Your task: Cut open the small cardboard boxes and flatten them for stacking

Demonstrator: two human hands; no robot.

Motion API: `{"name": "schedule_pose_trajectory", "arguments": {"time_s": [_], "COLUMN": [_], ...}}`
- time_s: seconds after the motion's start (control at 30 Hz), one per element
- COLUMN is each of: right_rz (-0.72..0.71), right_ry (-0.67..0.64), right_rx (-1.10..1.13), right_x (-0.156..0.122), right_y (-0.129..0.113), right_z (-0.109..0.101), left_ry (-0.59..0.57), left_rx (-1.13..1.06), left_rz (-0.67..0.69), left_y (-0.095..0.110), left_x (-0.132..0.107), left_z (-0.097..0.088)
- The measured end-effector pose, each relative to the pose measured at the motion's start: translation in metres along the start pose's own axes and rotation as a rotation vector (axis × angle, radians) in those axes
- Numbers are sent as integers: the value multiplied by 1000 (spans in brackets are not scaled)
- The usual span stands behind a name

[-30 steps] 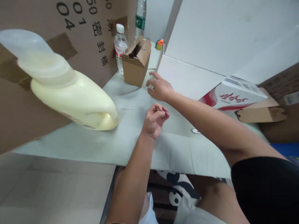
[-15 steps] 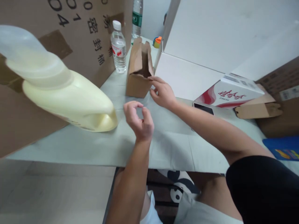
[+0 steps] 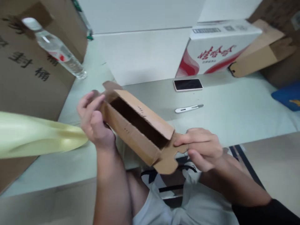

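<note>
A small brown cardboard box (image 3: 133, 134), its long top open and dark inside, is held tilted in front of me above the table's near edge. My left hand (image 3: 95, 120) grips its far left end, thumb toward me and fingers around the flap there. At the near right end, my right hand (image 3: 202, 147) pinches a notched end flap that is folded outward. Beyond the box, a white utility knife (image 3: 189, 108) lies on the table, with a phone (image 3: 187, 84) behind it.
A pale yellow bottle (image 3: 47, 134) stands close on the left. Behind it are a water bottle (image 3: 58, 51) and a large carton (image 3: 21, 72). White boxes (image 3: 145, 56), a red-and-white carton (image 3: 215, 51) and another brown box (image 3: 255, 61) line the back of the pale table (image 3: 239, 118).
The box has been lifted off the table, brought toward me and turned. Both hands now hold it. My view has swung right, bringing the utility knife into sight.
</note>
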State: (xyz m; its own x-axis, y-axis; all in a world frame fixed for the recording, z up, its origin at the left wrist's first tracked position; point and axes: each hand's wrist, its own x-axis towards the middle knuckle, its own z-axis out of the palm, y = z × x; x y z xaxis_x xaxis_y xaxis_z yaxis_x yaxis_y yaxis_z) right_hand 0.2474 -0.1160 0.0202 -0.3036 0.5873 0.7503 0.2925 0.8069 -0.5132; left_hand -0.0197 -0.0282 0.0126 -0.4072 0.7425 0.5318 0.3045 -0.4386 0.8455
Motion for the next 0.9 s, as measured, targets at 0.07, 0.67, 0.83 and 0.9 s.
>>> {"name": "schedule_pose_trajectory", "arguments": {"time_s": [0.07, 0.67, 0.83, 0.9], "right_rz": [-27, 151, 141, 158], "right_ry": [-14, 62, 59, 35], "right_rx": [65, 24, 7, -35], "right_x": [-3, -37, -36, -37], "right_y": [5, 31, 35, 37], "right_z": [2, 9, 9, 7], "left_ry": [-28, 371, 371, 292], "left_rx": [23, -124, -211, -220], "left_rz": [172, -1, 79, 56], "left_y": [-1, 2, -3, -1], "left_x": [3, -7, -10, -13], "left_z": [7, 41, 39, 40]}}
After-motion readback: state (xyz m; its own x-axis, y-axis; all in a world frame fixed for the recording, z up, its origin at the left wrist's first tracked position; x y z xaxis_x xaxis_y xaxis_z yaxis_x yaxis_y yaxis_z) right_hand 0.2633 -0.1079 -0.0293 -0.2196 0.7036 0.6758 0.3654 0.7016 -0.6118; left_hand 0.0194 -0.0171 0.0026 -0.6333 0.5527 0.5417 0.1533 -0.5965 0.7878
